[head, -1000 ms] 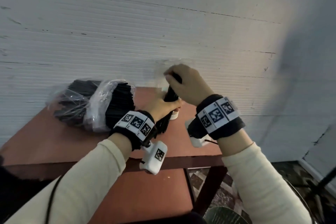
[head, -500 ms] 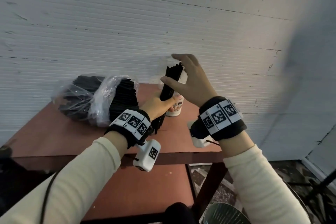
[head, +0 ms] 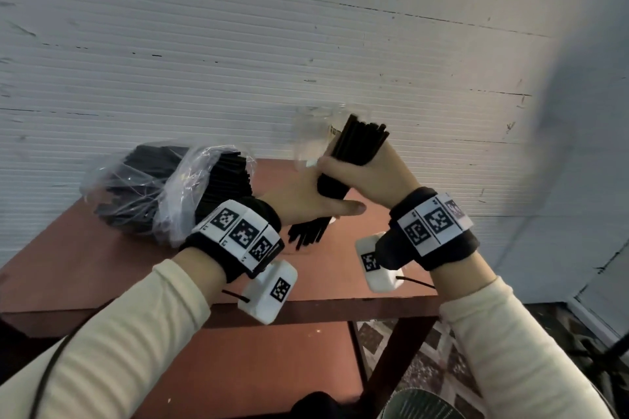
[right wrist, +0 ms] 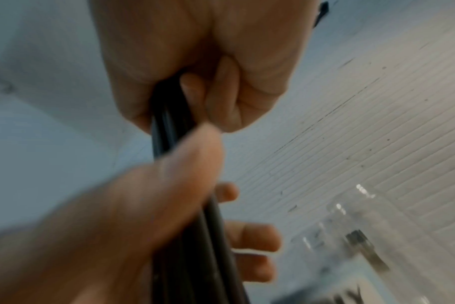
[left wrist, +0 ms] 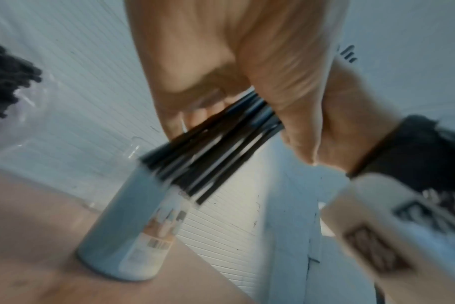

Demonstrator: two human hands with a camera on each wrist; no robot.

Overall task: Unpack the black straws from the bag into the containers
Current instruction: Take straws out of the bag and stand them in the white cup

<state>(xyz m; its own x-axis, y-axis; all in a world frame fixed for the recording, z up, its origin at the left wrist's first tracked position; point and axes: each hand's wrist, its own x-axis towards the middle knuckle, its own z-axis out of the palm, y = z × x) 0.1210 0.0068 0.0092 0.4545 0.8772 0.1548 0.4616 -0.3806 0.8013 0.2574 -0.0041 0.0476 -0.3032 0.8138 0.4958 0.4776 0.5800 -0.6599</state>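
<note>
Clear plastic bag (head: 170, 187) holds black straws (head: 224, 187); both hands grip a bundle (head: 357, 143).

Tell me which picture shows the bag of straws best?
The head view: the bag lies whole on the table. The left wrist view catches only its edge. The right wrist view misses it.

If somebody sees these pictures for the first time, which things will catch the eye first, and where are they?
First, the bundle of black straws held up in front of the white wall, gripped by the right hand near its top and by the left hand lower down. Next, the clear plastic bag still full of black straws, lying at the far left of the red-brown table. A clear container stands just behind the hands.
</note>
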